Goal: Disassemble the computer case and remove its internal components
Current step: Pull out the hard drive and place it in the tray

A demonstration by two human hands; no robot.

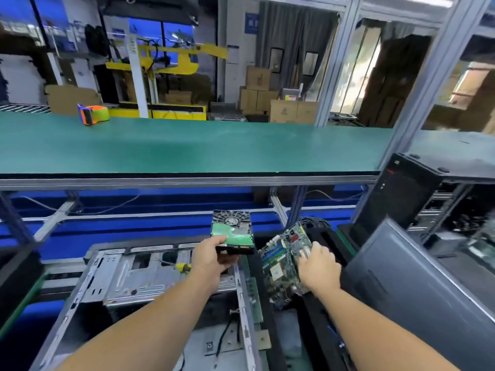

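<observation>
Left hand (211, 257) grips a hard drive (232, 231) by its near edge, circuit side up, raised above the opened computer case (120, 279). Right hand (318, 266) rests on a motherboard (284, 261), fingers curled over its right edge, just right of the case. A yellow-handled screwdriver (180, 266) lies inside the case, beside the left wrist.

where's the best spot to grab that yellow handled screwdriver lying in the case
Grip the yellow handle, coming from above and the right. The screwdriver lies flat on the metal case with its thin shaft pointing left; the handle is the thick end nearest the left hand. That hand holds the hard drive, so free it first.
</observation>
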